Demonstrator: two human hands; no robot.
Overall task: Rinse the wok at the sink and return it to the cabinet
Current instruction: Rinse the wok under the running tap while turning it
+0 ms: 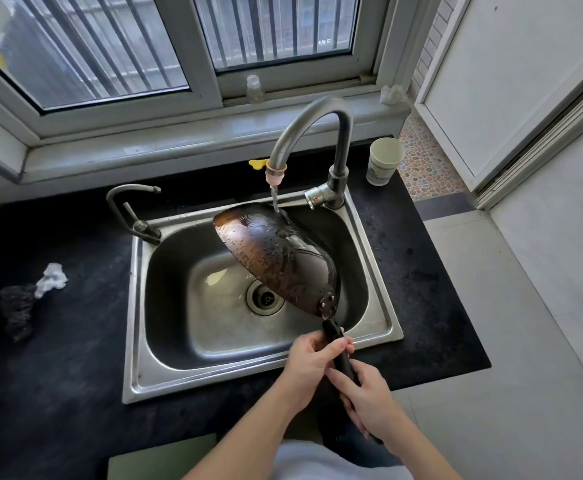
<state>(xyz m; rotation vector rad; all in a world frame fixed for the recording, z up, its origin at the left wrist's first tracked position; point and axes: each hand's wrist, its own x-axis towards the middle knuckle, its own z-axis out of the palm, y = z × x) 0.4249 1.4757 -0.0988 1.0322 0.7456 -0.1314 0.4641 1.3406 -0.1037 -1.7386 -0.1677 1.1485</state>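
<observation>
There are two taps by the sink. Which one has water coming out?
The tall curved tap at the sink's back right; its stream lands on the tilted wok. The small dark tap at the back left is dry.

The wok (276,258) looked like dark, wet, glossy metal with a matt black handle (342,355). The sink (137,341) was brushed steel, the counter (58,358) speckled black, the cup (385,161) paper.

Soft daylight from the window (110,46) (edges bowed by the wide lens), dim countertop (58,341).
</observation>
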